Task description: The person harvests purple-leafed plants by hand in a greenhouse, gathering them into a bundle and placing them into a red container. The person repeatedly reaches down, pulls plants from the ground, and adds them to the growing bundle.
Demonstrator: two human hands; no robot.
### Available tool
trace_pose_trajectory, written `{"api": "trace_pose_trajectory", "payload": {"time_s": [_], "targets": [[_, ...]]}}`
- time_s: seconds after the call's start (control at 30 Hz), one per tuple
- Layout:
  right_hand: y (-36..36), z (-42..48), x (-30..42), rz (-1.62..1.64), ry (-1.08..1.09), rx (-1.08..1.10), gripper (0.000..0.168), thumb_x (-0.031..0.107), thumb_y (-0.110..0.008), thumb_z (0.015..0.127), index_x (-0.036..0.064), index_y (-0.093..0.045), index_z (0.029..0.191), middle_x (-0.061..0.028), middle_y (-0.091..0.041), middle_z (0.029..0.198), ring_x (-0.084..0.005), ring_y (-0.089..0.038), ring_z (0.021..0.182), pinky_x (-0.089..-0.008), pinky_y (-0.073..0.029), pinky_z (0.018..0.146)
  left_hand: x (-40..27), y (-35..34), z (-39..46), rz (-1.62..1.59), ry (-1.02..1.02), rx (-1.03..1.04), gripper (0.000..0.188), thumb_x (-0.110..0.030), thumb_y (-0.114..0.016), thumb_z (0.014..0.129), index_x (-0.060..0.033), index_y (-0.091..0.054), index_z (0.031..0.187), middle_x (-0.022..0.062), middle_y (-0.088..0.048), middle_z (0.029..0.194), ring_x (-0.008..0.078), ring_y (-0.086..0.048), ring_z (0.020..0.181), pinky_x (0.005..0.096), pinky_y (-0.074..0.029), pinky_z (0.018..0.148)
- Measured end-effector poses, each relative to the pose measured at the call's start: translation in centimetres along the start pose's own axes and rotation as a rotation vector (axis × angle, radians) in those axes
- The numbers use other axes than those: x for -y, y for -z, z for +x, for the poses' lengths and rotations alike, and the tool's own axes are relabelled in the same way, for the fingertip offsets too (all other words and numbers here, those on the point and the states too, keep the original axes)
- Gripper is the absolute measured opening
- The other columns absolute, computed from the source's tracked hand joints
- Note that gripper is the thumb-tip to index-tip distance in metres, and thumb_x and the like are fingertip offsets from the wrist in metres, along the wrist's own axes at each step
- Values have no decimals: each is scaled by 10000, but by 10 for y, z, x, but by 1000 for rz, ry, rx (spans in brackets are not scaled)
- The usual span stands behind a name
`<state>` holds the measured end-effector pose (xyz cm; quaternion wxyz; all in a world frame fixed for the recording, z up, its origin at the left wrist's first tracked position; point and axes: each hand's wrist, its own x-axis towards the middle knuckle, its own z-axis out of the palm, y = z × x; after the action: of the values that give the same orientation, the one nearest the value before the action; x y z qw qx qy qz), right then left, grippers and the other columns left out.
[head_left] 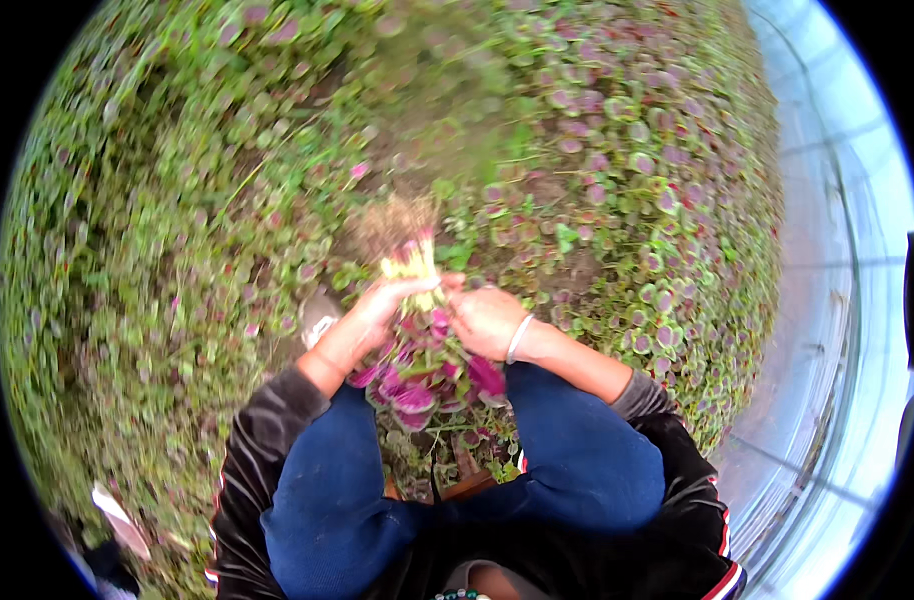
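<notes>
A bunch of red-and-green leafy plants, probably amaranth (412, 397), is held upside-down before my knees. Its fibrous brown roots (397, 221) point away from me, and the magenta leaves hang towards my lap. My left hand (382, 304) wraps around the pale stems (412, 262) just below the roots. From the other side, my right hand (490, 319), with a white bangle at the wrist, has its fingers curled against the same stems. Those fingertips are partly hidden and blurred.
Low plants of the same kind (652, 225) cover the ground all around, with patches of bare soil between. A shoe (320, 319) shows beyond my left forearm. Brown wood (468, 484) lies beneath me. A plastic-film wall (817, 300) runs along the right. A whitish object (119, 517) lies at lower left.
</notes>
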<state>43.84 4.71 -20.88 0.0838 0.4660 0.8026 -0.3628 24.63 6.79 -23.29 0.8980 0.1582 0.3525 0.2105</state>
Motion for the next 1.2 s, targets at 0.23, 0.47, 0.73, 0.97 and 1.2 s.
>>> {"api": "trace_pose_trajectory", "payload": {"time_s": [0.23, 0.47, 0.73, 0.97, 1.2], "targets": [[50, -38, -104, 664, -460, -116, 469, 464, -519, 902, 25, -631, 1026, -155, -672, 883, -221, -643, 813, -348, -509, 777, 6, -11, 29, -328, -206, -241, 139, -173, -644, 841, -90, -582, 934, 19, -613, 794, 182, -614, 729, 330, -529, 674], [64, -25, -295, -448, -519, -436, 198, 164, -491, 853, 1, -597, 888, -216, -599, 948, -354, -599, 891, -431, -493, 823, -6, 3, 59, -310, -198, -313, 91, -130, -638, 845, -81, -572, 884, 10, -552, 701, 126, -551, 618, 260, -471, 566], [112, 7, -399, -884, -818, 89, 281, 207, -509, 868, 60, -631, 1075, -115, -598, 1125, -260, -562, 1057, -393, -457, 872, -29, -13, 109, -178, -81, -441, 139, -170, -621, 840, -85, -547, 758, 12, -530, 668, 140, -545, 609, 273, -473, 559], [136, 33, -408, -355, -1254, 523, 403, 285, -531, 852, 171, -575, 1237, -29, -545, 1290, -265, -495, 1205, -474, -378, 953, -33, 13, 108, 0, -47, -554, 138, -163, -640, 827, -63, -574, 758, 31, -563, 687, 153, -564, 576, 293, -500, 531], [121, -1, -507, 218, -1179, 367, 400, 315, -530, 837, 32, -580, 1116, -147, -640, 910, -272, -585, 694, -425, -474, 648, -27, -20, 128, -42, 1, -485, 135, -167, -682, 792, -51, -614, 800, 29, -597, 724, 157, -604, 625, 303, -534, 598]]}}
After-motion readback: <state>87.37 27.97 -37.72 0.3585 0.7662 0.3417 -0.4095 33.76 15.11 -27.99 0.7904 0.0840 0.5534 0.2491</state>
